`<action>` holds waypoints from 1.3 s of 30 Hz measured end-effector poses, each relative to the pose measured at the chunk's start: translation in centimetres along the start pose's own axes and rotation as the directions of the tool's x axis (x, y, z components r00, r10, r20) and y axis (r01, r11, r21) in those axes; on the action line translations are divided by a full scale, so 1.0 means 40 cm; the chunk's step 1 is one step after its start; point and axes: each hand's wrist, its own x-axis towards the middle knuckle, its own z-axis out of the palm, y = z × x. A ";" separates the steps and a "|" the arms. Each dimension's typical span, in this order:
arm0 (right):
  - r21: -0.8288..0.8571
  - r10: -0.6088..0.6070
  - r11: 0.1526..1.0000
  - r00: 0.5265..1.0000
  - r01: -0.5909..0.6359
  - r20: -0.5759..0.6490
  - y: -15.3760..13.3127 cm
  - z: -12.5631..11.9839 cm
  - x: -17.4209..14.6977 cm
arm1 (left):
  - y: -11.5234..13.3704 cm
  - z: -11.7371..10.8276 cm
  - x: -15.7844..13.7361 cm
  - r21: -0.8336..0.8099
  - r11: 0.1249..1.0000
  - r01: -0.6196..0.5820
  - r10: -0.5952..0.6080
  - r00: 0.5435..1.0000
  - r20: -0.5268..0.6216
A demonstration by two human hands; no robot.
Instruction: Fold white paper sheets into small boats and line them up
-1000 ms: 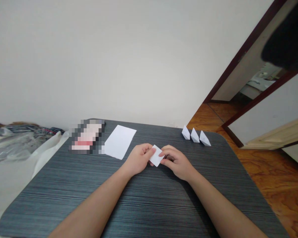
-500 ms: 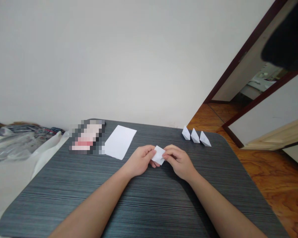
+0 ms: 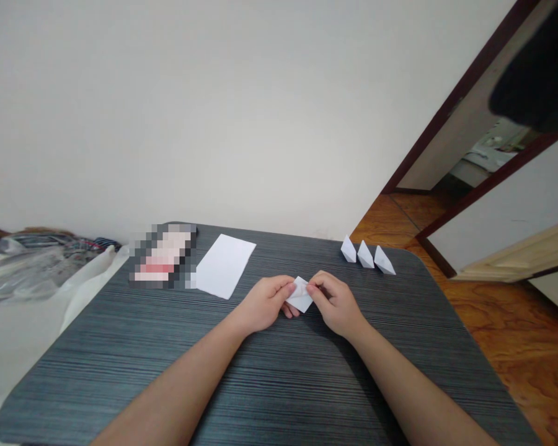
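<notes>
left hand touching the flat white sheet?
No, the left hand grips the small folded paper, while the flat white sheet lies apart from it on the table.

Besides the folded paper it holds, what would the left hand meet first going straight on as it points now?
Most likely the right hand, which pinches the same folded paper across from the left hand; exact depth is unclear in this one view.

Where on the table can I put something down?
Bare tabletop lies between the forearms, and outside them: left, nearer than the white sheet; right, nearer than three folded papers. Crowded: the middle, where the left hand and right hand hold a small paper.
</notes>
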 end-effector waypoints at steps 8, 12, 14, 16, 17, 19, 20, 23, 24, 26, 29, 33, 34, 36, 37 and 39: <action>0.006 0.026 1.000 0.999 -0.025 -0.021 0.000 0.001 -0.004 | -0.002 0.007 -0.001 -0.012 1.000 -0.010 0.010 1.000 -0.003; -0.009 0.014 1.000 1.000 -0.014 -0.012 0.002 0.001 -0.004 | -0.001 0.006 -0.002 0.035 0.999 0.001 0.000 1.000 -0.027; -0.009 0.009 1.000 1.000 -0.009 -0.011 0.003 0.001 -0.004 | 0.001 0.005 -0.004 0.049 0.999 -0.003 0.004 1.000 -0.029; -0.005 0.002 1.000 1.000 -0.003 -0.012 0.005 0.002 -0.005 | 0.002 0.004 -0.005 0.066 0.998 -0.006 0.008 1.000 -0.027; -0.001 0.001 1.000 1.000 -0.001 -0.011 0.006 0.002 -0.005 | 0.003 0.003 -0.005 0.075 0.997 -0.007 0.009 1.000 -0.027; 0.006 0.003 1.000 1.000 -0.003 -0.009 0.008 0.003 -0.006 | 0.003 0.003 -0.005 0.087 0.996 -0.006 0.009 1.000 -0.029; 0.013 0.009 1.000 1.000 -0.008 -0.009 0.009 0.004 -0.007 | 0.003 0.003 -0.005 0.089 0.996 -0.006 0.009 0.999 -0.031; 0.066 0.033 0.997 0.999 -0.032 -0.014 0.014 0.009 -0.010 | 0.003 0.003 -0.004 0.083 0.997 -0.005 0.007 0.999 -0.032; 0.091 0.039 0.995 0.999 -0.038 -0.016 0.016 0.011 -0.010 | 0.002 0.003 -0.003 0.081 0.997 -0.004 0.006 1.000 -0.030; 0.127 0.047 0.991 0.999 -0.044 -0.018 0.019 0.013 -0.012 | 0.001 0.004 -0.003 0.079 0.997 -0.002 0.004 1.000 -0.029; 0.135 0.057 0.989 0.998 -0.053 -0.021 0.023 0.015 -0.012 | -0.001 0.004 -0.003 0.085 0.996 0.000 0.003 0.999 -0.034; 0.139 0.070 0.988 0.997 -0.066 -0.022 0.026 0.014 -0.014 | 0.000 0.003 -0.005 0.092 0.996 0.002 0.001 0.999 -0.035; 0.142 0.073 0.988 0.997 -0.069 -0.021 0.026 0.014 -0.015 | 0.000 0.003 -0.005 0.093 0.996 0.002 0.001 0.999 -0.034; 0.153 0.076 0.986 0.997 -0.073 -0.018 0.026 0.015 -0.016 | 0.001 0.003 -0.006 0.097 0.995 0.000 0.004 0.999 -0.035; 0.160 0.078 0.984 0.997 -0.074 -0.015 0.026 0.016 -0.016 | 0.001 0.002 -0.006 0.102 0.995 -0.002 0.006 0.999 -0.037; 0.168 0.082 0.983 0.997 -0.079 -0.011 0.024 0.016 -0.015 | 0.000 0.001 -0.005 0.110 0.994 -0.005 0.011 0.999 -0.047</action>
